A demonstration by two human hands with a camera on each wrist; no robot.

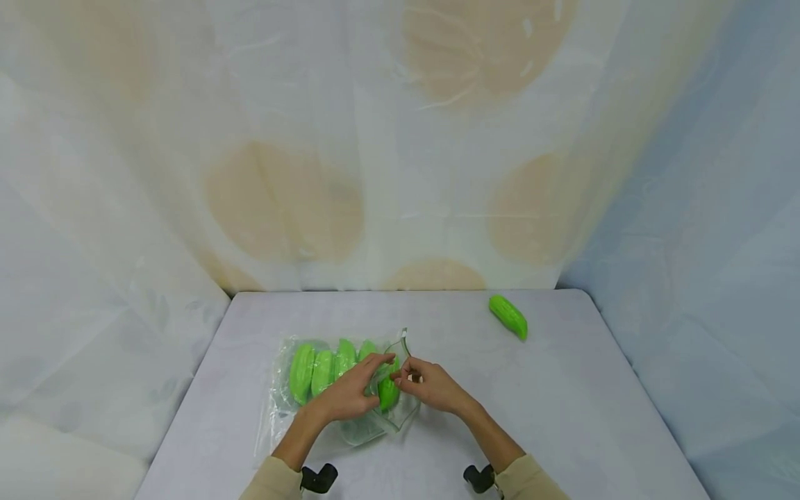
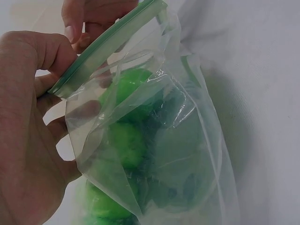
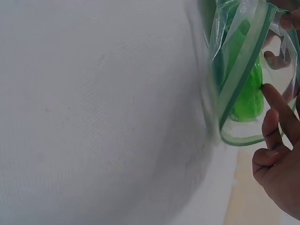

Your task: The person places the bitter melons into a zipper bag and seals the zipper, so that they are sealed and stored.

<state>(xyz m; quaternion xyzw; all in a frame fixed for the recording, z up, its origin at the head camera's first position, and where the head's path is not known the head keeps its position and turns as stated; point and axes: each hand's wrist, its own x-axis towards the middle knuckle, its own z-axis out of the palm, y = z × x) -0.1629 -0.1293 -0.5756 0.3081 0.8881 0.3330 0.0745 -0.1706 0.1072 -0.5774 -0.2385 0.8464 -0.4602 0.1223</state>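
Observation:
A clear zip bag (image 1: 362,432) with a green zip strip lies on the table with several green bitter melons (image 1: 303,373) side by side inside it. My left hand (image 1: 346,396) holds the rim of its mouth, fingers curled at the strip (image 2: 110,47). At the gaping mouth, my right hand (image 1: 434,387) reaches in. In the right wrist view an extended finger (image 3: 276,101) touches the end of one bitter melon (image 3: 248,105) just inside. Plastic and the left hand partly cover the melons.
Another bitter melon (image 1: 508,317) lies alone towards the back right of the white table (image 1: 537,410). Patterned sheeting (image 1: 375,139) hangs behind the table and along both sides. A black wrist mount (image 1: 319,478) shows beside the left sleeve.

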